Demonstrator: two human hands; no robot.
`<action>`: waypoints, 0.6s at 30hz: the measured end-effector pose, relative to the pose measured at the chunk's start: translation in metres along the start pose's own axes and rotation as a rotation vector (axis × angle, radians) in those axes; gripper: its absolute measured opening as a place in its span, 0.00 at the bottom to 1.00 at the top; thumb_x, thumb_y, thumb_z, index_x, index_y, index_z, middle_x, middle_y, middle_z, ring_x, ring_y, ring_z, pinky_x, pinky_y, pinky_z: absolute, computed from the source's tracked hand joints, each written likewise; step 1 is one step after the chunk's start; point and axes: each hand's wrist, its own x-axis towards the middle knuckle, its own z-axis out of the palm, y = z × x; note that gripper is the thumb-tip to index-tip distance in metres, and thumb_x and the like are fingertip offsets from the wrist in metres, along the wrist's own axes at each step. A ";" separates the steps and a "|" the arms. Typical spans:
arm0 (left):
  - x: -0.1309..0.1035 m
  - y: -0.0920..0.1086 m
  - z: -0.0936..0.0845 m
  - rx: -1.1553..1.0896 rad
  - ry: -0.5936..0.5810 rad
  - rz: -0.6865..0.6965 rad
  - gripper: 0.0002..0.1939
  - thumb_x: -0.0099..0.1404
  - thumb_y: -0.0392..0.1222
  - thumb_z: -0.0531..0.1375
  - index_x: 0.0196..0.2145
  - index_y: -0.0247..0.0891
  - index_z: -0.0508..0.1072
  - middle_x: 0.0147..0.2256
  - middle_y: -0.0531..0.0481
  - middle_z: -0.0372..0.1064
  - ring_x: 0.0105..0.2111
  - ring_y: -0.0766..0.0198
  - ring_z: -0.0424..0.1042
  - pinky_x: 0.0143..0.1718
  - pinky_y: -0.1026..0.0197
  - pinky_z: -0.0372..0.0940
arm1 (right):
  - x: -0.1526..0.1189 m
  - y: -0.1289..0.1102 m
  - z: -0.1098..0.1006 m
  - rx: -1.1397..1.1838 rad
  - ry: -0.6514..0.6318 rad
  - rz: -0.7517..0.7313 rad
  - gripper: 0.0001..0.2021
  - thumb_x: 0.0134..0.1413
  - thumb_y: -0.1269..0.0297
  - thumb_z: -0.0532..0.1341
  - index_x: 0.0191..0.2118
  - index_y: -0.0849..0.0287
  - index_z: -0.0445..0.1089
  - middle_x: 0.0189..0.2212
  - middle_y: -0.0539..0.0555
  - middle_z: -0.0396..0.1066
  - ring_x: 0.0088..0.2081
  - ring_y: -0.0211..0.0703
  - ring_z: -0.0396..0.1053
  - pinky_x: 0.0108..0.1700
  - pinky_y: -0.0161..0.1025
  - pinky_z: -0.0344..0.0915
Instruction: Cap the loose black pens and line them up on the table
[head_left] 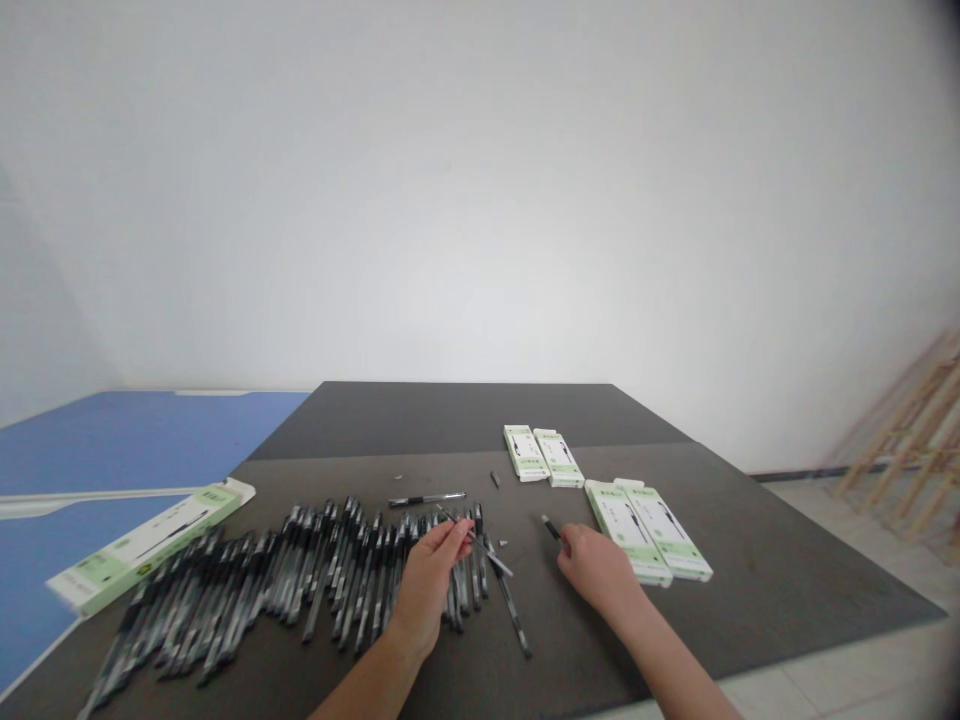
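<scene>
My left hand (431, 572) pinches a thin, clear stick like a pen refill (492, 555) between thumb and fingertips, above the right end of a row of pens. My right hand (598, 568) is closed on a dark pen part (551, 527), its end poking out past the fingers; the rest is hidden. Many black-and-clear gel pens (289, 570) lie side by side across the left of the table. One pen (514, 610) lies slanted between my hands. Another pen (427, 499) lies crosswise beyond the row. A tiny pale piece (503, 543) rests between my hands.
Two green-and-white pen boxes (631, 530) lie right of my right hand, and two more boxes (541, 456) farther back. A larger box (154, 545) sits at the left edge. A small dark piece (495, 479) lies mid-table. Wooden frames (911, 440) stand at the right.
</scene>
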 end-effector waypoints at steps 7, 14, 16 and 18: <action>0.001 0.003 -0.004 -0.128 0.049 0.001 0.18 0.49 0.50 0.64 0.33 0.33 0.76 0.33 0.46 0.73 0.35 0.63 0.71 0.40 0.62 0.65 | -0.063 -0.021 0.002 0.385 0.079 -0.207 0.08 0.47 0.72 0.51 0.30 0.56 0.67 0.24 0.48 0.70 0.26 0.37 0.67 0.29 0.32 0.57; -0.003 0.002 0.001 -0.079 -0.007 -0.002 0.16 0.51 0.50 0.63 0.32 0.34 0.76 0.35 0.46 0.73 0.36 0.63 0.70 0.41 0.62 0.64 | -0.078 -0.027 0.001 0.403 0.081 -0.250 0.11 0.47 0.75 0.50 0.31 0.57 0.67 0.26 0.49 0.69 0.28 0.37 0.68 0.31 0.32 0.58; -0.003 0.001 0.001 -0.049 -0.017 0.003 0.16 0.51 0.50 0.63 0.32 0.35 0.76 0.35 0.47 0.74 0.37 0.62 0.71 0.41 0.62 0.64 | -0.077 -0.029 -0.001 0.405 0.078 -0.242 0.11 0.47 0.75 0.50 0.32 0.57 0.67 0.26 0.49 0.69 0.28 0.37 0.68 0.31 0.32 0.58; -0.004 0.000 0.001 -0.026 -0.014 0.004 0.16 0.51 0.50 0.63 0.32 0.34 0.76 0.34 0.47 0.74 0.37 0.62 0.71 0.41 0.62 0.64 | -0.076 -0.030 -0.001 0.402 0.084 -0.239 0.11 0.46 0.75 0.50 0.32 0.56 0.67 0.26 0.49 0.70 0.27 0.37 0.68 0.30 0.31 0.58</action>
